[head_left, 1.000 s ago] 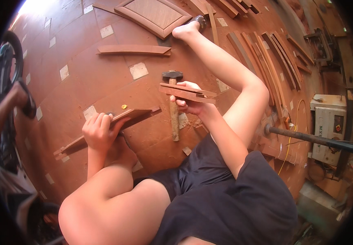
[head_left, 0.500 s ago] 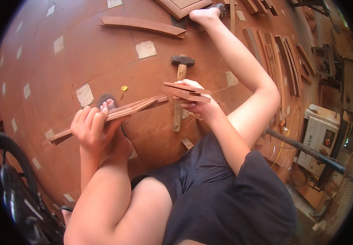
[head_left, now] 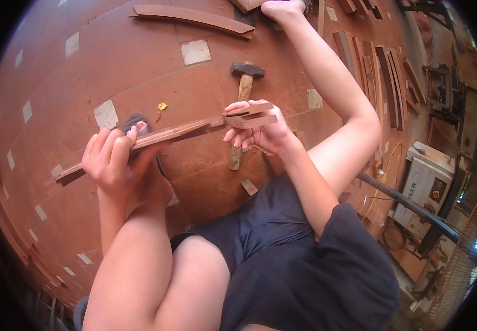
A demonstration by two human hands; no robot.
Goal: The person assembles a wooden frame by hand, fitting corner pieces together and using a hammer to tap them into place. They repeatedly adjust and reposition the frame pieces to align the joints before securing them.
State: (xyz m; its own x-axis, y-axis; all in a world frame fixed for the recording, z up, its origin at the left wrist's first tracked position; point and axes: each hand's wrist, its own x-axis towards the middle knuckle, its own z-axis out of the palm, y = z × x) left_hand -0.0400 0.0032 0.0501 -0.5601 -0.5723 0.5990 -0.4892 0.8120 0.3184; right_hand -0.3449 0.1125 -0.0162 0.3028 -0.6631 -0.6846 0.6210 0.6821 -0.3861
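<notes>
My left hand [head_left: 108, 160] is wrapped round a long reddish-brown wooden strip [head_left: 186, 130], which slants up to the right above my left foot. My right hand [head_left: 271, 135] grips a short wooden piece [head_left: 255, 118] with a forked, slotted end. The strip's narrow right end meets this short piece; how far one sits inside the other is hard to make out. Just beyond my right hand a hammer [head_left: 245, 87] lies on the floor, its dark head away from me and its wooden handle partly hidden behind the hand and the wood.
A long wooden board [head_left: 194, 20] lies on the far floor, near the corner of a framed wooden panel [head_left: 248, 4]. Several wooden strips [head_left: 372, 74] lie in a row beyond my right leg. At right stand a grey machine box [head_left: 427, 179] and a metal pipe [head_left: 406, 203].
The short wooden piece and the long strip, apart before, now touch end to end. My left hand has shifted slightly left with the strip. The wheel at lower left has gone out of view.
</notes>
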